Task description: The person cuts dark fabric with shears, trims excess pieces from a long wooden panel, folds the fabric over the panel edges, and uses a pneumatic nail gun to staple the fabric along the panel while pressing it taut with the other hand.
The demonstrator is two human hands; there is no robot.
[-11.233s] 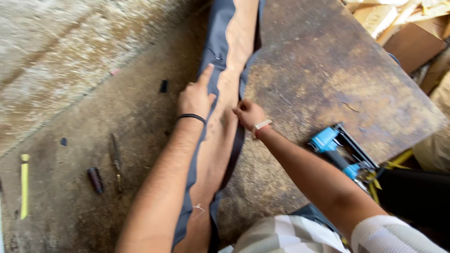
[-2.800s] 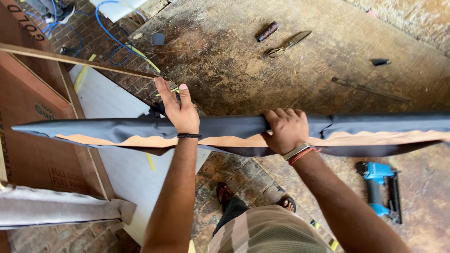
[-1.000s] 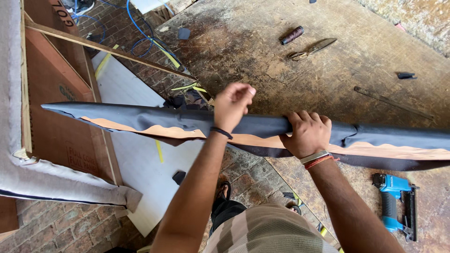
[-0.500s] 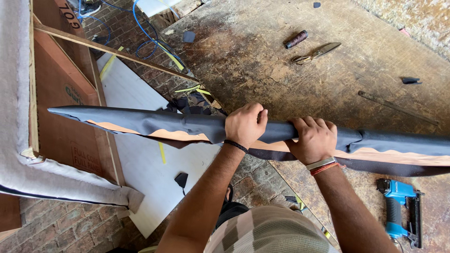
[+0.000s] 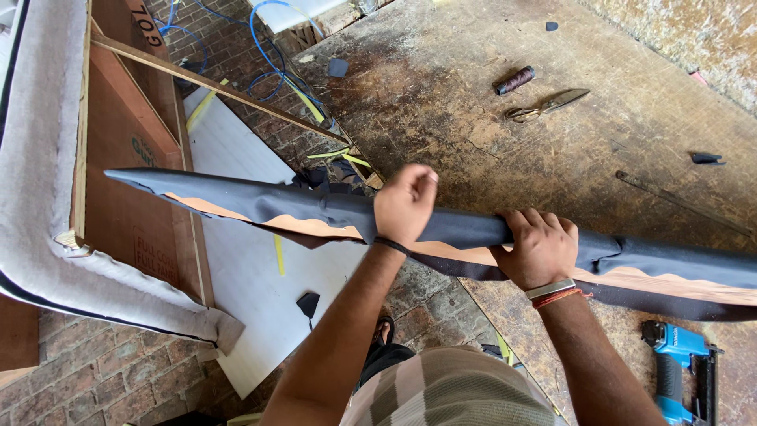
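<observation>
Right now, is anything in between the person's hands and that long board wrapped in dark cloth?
No. The left hand and right hand both grip the cloth-covered board directly; only its dark fabric lies under the fingers.

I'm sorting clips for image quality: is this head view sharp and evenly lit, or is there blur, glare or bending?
Head view: mostly sharp, with soft daylight and no harsh glare; the left hand is slightly smeared, the right hand on the fabric-wrapped board is crisp; the workbench edges bow a little from the wide lens.
</observation>
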